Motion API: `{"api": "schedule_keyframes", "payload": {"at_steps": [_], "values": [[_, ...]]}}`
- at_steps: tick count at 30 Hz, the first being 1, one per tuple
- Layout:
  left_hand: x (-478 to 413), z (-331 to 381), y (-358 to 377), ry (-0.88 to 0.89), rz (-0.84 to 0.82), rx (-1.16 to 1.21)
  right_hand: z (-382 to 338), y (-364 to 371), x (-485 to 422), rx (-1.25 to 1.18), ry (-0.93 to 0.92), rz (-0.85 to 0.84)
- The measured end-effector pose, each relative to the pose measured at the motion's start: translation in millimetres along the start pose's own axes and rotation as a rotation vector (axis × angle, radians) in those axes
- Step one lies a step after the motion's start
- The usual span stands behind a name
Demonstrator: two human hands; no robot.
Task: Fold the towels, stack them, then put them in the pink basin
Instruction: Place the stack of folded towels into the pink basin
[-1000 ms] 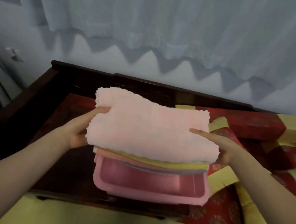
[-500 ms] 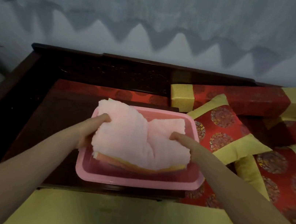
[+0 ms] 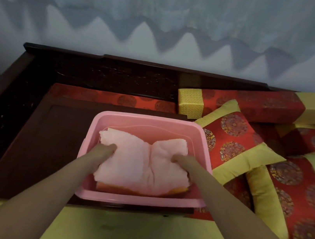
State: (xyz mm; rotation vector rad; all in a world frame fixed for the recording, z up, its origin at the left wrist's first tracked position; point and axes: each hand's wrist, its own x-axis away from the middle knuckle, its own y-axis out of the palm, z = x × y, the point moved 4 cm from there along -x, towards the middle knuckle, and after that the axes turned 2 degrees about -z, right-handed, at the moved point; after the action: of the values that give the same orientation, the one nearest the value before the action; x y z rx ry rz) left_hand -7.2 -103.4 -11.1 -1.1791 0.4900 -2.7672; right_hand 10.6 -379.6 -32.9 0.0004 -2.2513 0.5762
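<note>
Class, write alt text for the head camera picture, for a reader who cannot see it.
The left hand and right hand grip a stack of folded towels, pink on top, by its sides inside a pink basin. The basin sits on a dark wooden table, with red and yellow cushions to its right.

Dim in here, with cool bluish daylight filtering down through the sheer white curtain (image 3: 170, 2) along the top. Its scalloped hem throws soft zigzag shadows on the pale wall (image 3: 103, 35). The dark wooden table (image 3: 46, 143) goes almost black toward its left edge, grain lost. Brightest spot is the pale pink fluffy towel (image 3: 137, 165), its pile soft rather than crisp. The pink plastic basin (image 3: 140, 200) catches a mild, flat light on its rim. Wide-angle bend bows the dark carved wooden back rail (image 3: 120, 60), and the bare forearms (image 3: 23, 207) stretch and smear into the bottom corners.
</note>
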Motion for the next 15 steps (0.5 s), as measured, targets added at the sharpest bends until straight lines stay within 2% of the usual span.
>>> {"api": "schedule_keyframes", "payload": {"at_steps": [2,4,6,8,10,15], "values": [[-5,-1,-3,0.189,0.105,-0.29,-5,0,-2,0.24,-0.234,0.131],[-1,-1,-2,0.475,0.213,-0.621,-10,0,6,0.608,-0.502,0.227],[4,-6,7,0.672,0.282,-1.059,-12,0,14,1.008,-0.633,0.289],[1,-14,13,0.651,0.289,-1.353,-8,1,12,1.257,-0.636,0.298],[0,-17,17,0.601,0.306,-1.577,-1,3,6,1.397,-0.584,0.31],[-14,-24,18,0.486,0.32,-1.86,10,6,-5,1.539,-0.492,0.345]]}}
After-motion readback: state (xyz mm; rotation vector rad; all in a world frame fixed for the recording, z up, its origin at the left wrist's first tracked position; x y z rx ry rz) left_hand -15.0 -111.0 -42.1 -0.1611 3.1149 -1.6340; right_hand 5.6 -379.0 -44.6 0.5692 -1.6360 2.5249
